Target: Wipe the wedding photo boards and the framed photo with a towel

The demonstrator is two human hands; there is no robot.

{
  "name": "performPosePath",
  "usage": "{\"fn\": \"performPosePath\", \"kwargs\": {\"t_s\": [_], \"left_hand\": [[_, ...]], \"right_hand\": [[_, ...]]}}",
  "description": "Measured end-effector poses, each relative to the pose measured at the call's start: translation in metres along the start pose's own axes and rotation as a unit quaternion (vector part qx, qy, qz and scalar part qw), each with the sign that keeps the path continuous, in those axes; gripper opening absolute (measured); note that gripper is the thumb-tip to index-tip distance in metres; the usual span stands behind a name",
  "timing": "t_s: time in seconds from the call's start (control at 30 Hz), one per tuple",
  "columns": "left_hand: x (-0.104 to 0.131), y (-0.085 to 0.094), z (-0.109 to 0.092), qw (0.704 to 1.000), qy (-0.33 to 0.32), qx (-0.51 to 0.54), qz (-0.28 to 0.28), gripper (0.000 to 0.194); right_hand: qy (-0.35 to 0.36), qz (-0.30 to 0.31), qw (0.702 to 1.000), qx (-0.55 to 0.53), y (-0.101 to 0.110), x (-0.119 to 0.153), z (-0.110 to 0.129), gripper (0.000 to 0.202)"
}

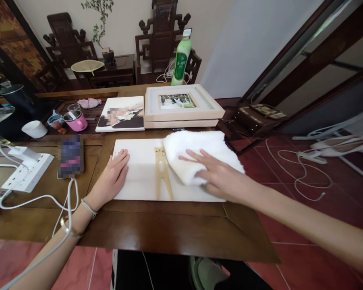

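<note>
- Head view: a white panel (139,169) lies flat on the tabletop (169,225), directly before the person, its long axis running left to right, parallel to the near edge.
- Left hand (116,173) rests on the panel's left end, palm down, fingers together and extended, grasping nothing.
- Right hand (213,171) lies over a fluffy white towel (207,141) on the panel's right part, fingers splayed rather than clenched; whether the thumb pinches the near fold, I cannot tell.
- Between the hands stands the key relation: a tan two-legged bracket (161,171) lies across the panel's short way, perforated end away from the person, legs pointing toward the body.
- Its far end meets the towel's left edge, so the towel and the right hand's fingertips are nearer to it than the left hand, which is apart across bare panel.
- Beyond the panel, a light wooden picture frame (211,109) sits behind the towel, clear of both hands.
</note>
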State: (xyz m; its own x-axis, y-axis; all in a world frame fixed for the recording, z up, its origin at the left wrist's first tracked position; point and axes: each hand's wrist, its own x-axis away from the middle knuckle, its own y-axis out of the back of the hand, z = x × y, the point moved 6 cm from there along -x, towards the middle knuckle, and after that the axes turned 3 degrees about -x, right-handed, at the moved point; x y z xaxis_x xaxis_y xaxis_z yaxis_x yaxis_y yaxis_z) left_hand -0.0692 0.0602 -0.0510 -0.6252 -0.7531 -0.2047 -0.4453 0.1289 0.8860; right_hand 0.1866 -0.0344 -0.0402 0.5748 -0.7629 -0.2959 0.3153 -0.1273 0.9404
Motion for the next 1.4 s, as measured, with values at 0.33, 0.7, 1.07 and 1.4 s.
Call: {"fn": "performPosePath", "kwargs": {"t_s": [0.33, 0.7, 1.07, 1.4], "left_hand": [[0.000, 0.000, 0.002, 1.000, 0.005, 0.010, 0.004, 0.048], [0.001, -0.002, -0.001, 1.000, 0.006, -0.009, 0.000, 0.046], [0.000, 0.000, -0.002, 1.000, 0.002, -0.003, 0.001, 0.046], [-0.001, 0.000, -0.002, 1.000, 0.006, -0.003, 0.004, 0.046]], "right_hand": [[-0.037, -0.006, 0.999, 0.004, -0.004, -0.020, -0.020, 0.039], [-0.013, -0.037, 0.998, -0.040, 0.007, 0.033, 0.096, 0.031], [-0.084, 0.060, 0.995, -0.009, -0.011, -0.037, 0.024, 0.050], [-0.104, 0.141, 0.984, 0.034, -0.017, -0.061, 0.042, 0.044]]}}
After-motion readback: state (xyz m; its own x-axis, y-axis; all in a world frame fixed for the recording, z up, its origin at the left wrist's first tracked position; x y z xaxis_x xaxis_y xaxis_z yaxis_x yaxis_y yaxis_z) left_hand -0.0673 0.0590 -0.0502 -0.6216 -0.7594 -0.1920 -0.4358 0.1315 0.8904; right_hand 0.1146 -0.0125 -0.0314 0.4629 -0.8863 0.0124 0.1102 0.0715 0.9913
